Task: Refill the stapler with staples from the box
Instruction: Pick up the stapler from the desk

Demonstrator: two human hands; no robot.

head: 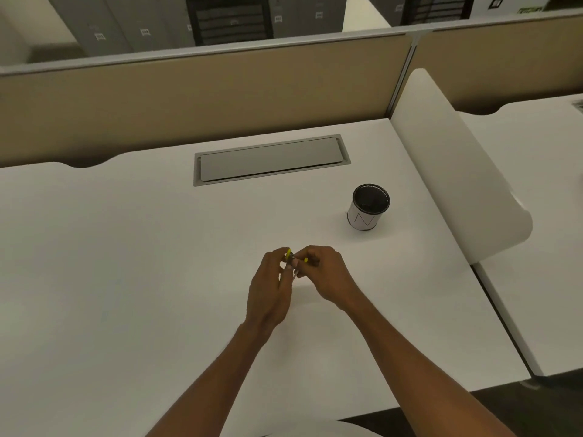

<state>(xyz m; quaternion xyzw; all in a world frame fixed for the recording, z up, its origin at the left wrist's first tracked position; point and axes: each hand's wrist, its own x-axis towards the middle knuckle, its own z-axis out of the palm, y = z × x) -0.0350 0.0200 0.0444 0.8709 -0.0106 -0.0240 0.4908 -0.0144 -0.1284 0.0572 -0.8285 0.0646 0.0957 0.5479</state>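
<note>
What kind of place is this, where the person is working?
Most likely an open-plan office. The white desk has a built-in cable hatch, a beige partition divides it from the next workstation, and grey cabinets stand behind.

The scene is dimly and evenly lit, with a warm cast — only faint shadows are thrown on the white desk. Straight edges are bowed by wide-angle distortion — detail is softened throughout.

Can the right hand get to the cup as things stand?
Probably yes, but not freely: bare desk lies between the right hand and the cup, yet both hands are closed on a small yellow item.
</note>
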